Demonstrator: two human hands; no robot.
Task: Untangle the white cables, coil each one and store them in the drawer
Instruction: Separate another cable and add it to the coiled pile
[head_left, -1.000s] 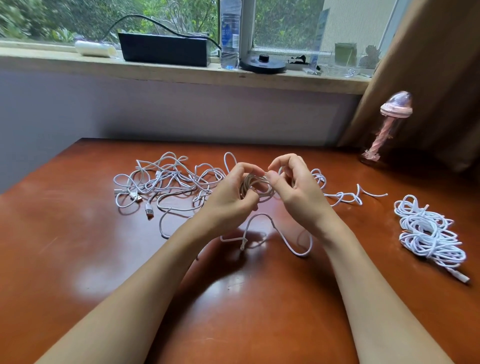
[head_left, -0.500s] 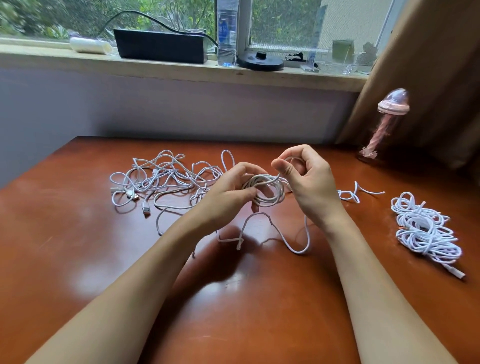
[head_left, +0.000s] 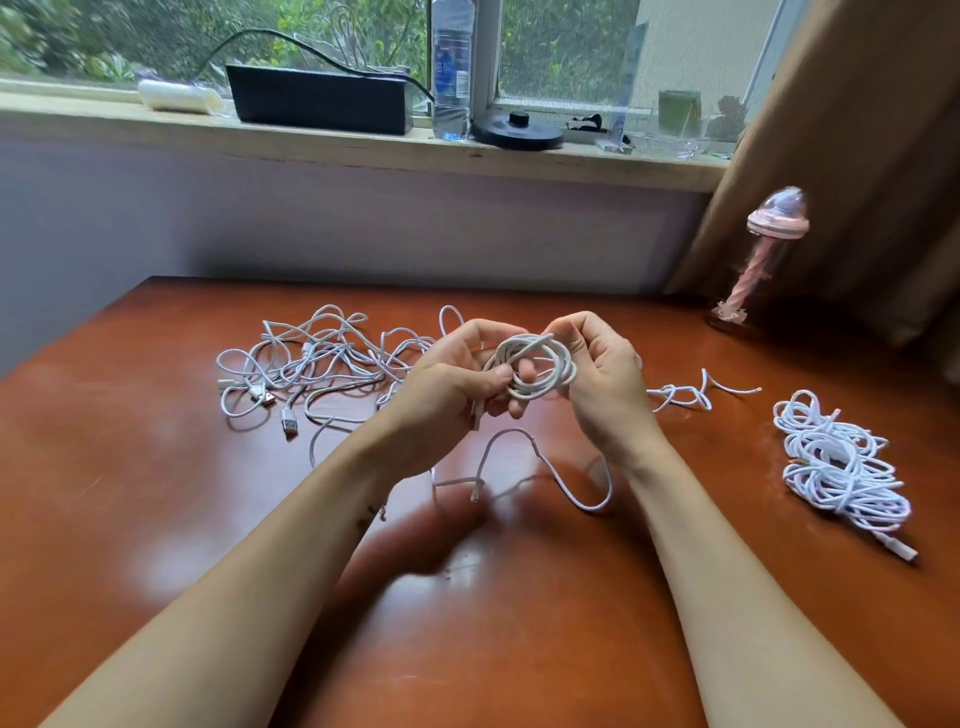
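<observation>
Centre frame: left hand (head_left: 447, 387) and right hand (head_left: 605, 387) both curl their grip round a small white coil (head_left: 537, 371). Its loops face the camera, slightly wider than tall. Its tail (head_left: 589, 506) droops onto the surface (head_left: 156, 519). Loose tangle (head_left: 322, 364) centre left; coiled bundle (head_left: 841, 467) right edge.

We find a coil (head_left: 535, 369) held above the middle of the desk (head_left: 156, 493), between the left grip (head_left: 452, 384) and the right grip (head_left: 602, 379). Its loose end (head_left: 519, 467) trails onto the desk before them. A tangle of cables (head_left: 322, 364) lies on the desk to the left. A bundle (head_left: 841, 462) lies well apart to the right. A tumbler (head_left: 753, 260) stands at the far right corner. Behind the desk, a box (head_left: 317, 98) and a bottle (head_left: 451, 67) stand side by side on the windowsill (head_left: 311, 145).
</observation>
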